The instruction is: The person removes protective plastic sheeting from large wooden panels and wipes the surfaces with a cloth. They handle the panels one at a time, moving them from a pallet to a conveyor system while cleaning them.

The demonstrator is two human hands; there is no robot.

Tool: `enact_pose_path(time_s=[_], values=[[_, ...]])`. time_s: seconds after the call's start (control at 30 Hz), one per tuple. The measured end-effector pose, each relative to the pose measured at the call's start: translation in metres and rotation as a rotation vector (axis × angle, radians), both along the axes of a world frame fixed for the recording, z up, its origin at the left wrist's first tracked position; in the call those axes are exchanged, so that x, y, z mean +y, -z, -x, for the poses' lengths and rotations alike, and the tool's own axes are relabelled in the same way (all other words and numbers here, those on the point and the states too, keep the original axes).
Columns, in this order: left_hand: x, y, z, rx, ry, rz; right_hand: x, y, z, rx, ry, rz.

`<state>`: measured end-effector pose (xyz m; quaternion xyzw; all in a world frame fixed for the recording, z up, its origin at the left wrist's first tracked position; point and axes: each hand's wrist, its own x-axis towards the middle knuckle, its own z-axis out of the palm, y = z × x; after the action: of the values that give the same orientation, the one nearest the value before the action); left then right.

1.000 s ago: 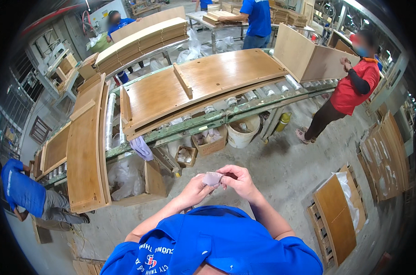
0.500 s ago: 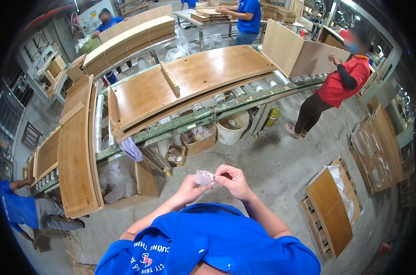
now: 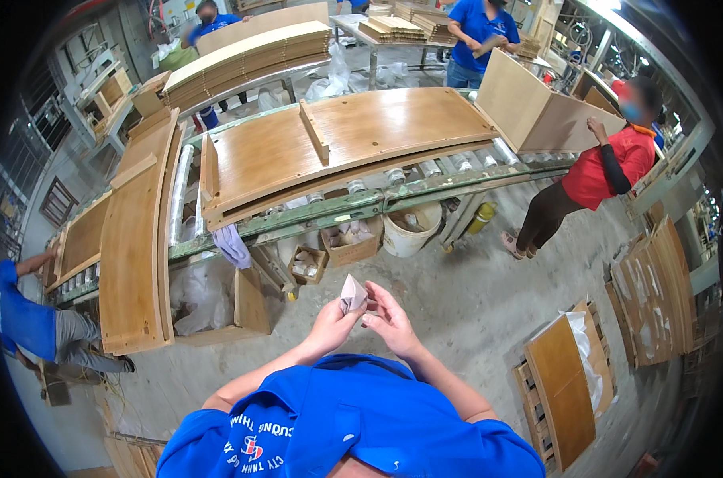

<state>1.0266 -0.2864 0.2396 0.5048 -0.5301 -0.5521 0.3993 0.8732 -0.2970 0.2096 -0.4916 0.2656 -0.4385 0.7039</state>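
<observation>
In front of my body, my left hand [image 3: 332,327] is closed round a folded, pale pinkish-grey sheet [image 3: 352,291]. Its pointed corner sticks up above the fingers. What the sheet is made of, I cannot tell. Just right of it, my right hand [image 3: 391,322] is open, thumb and fingers apart, with the fingertips close beside the sheet. Beyond my hands a brown varnished wooden panel [image 3: 254,151] lies on a green roller conveyor [image 3: 297,225]. A loose crosspiece [image 3: 314,131] rests across the panel.
More brown panels [image 3: 130,271] lie on the left rollers, beside a person in blue [image 3: 28,307]. Under the conveyor are a white bucket [image 3: 410,233], cartons [image 3: 353,245] and a hanging lilac cloth [image 3: 232,245]. A person in red [image 3: 612,167] stands right, near a pallet [image 3: 540,414] bearing a panel.
My right fingers have come off the sheet's edge and spread apart. The sheet now stands more upright in my left hand. My view has shifted slightly.
</observation>
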Motion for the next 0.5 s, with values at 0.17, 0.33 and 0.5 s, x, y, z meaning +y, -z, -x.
enact_pose_path(time_s=[0.17, 0.33, 0.5], values=[[-0.004, 0.027, 0.000, -0.530, 0.134, 0.142, 0.006, 0.011, -0.016, 0.069, 0.082, 0.105], [-0.008, 0.007, 0.017, -0.684, 0.275, 0.263, -0.004, 0.019, -0.009, -0.059, 0.243, -0.079], [0.002, -0.004, 0.016, -0.635, 0.483, 0.327, -0.012, -0.003, 0.009, -0.230, 0.294, -0.172]])
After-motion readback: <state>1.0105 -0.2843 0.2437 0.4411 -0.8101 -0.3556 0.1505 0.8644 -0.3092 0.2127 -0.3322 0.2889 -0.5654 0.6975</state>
